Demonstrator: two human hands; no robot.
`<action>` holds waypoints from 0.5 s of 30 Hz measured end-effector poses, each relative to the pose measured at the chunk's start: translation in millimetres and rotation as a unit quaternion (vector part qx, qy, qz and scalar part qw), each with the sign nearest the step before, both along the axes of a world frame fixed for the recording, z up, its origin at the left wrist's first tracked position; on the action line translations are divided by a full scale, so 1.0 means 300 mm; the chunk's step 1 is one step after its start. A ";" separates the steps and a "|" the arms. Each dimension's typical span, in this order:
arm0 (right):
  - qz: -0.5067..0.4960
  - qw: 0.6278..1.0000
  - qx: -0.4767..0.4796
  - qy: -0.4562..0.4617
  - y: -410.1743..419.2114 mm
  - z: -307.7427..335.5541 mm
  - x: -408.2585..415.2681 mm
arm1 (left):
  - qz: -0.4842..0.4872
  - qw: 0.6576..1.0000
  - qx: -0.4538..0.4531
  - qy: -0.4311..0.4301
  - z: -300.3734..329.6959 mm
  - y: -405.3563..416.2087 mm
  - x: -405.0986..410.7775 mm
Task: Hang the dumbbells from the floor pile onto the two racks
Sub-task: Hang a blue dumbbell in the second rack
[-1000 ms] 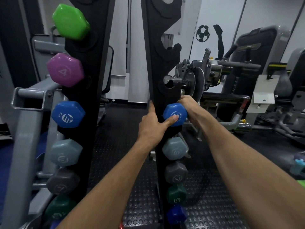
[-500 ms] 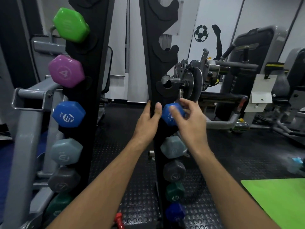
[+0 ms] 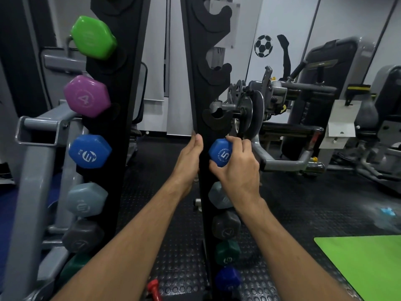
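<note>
While the right hand (image 3: 236, 170) curls around the hexagonal end of the blue dumbbell (image 3: 220, 152), thumb under it and fingers over its top, the weight sits in a cradle of the right rack (image 3: 200, 83), about midway up. Its matte, rubbery face carries a white "5" ringed by small lettering. The left hand (image 3: 188, 164) lies flat, fingers straight and together, pressed against the left edge of that same black upright, grasping nothing.

Below the blue dumbbell hang four more six-sided heads: a pale grey-blue dumbbell (image 3: 218, 197) partly behind the right wrist, a charcoal dumbbell (image 3: 225, 224), a dark green dumbbell (image 3: 227, 253) and a deep navy dumbbell (image 3: 227, 279). Above it, the curved hook-shaped cradles stand bare, cut from thick dull black material.

Over on the left rack (image 3: 121, 105) the heads run from top down: a glossy lime green dumbbell (image 3: 93, 38), a purple dumbbell (image 3: 86, 96) marked "4", a second blue one (image 3: 90, 151), then grey-blue, charcoal and dark green. A small red handle (image 3: 154, 288) lies on the floor (image 3: 173, 257) between the racks, on black rubber with raised round studs. A smooth bright green mat (image 3: 368, 266) covers the floor's near right corner.
</note>
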State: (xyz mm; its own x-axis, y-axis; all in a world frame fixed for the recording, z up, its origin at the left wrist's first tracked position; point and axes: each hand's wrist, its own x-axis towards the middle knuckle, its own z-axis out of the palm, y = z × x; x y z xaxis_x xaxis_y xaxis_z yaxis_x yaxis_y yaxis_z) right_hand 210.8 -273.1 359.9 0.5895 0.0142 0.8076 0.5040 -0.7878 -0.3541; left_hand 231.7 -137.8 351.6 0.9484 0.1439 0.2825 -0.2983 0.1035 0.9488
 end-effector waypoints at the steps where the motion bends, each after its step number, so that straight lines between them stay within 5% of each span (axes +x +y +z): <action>1: 0.001 1.000 -0.005 0.000 -0.002 -0.002 0.001 | 0.000 1.000 0.010 -0.003 0.001 0.001 -0.005; 8: -0.013 0.998 -0.061 0.008 -0.008 0.015 -0.010 | 0.099 0.990 0.081 -0.051 0.017 0.026 -0.018; 15: -0.027 0.995 -0.090 0.011 0.002 0.019 0.009 | 0.057 0.986 0.141 -0.069 -0.001 0.054 0.037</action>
State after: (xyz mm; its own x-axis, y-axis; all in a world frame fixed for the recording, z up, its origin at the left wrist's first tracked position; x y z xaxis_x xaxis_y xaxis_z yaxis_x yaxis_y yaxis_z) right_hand 213.6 -272.5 365.5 0.6109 0.1263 0.7816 0.4533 -0.8652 -0.2145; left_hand 243.0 -121.6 351.4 0.8800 0.1441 0.4525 -0.4219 -0.2001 0.8843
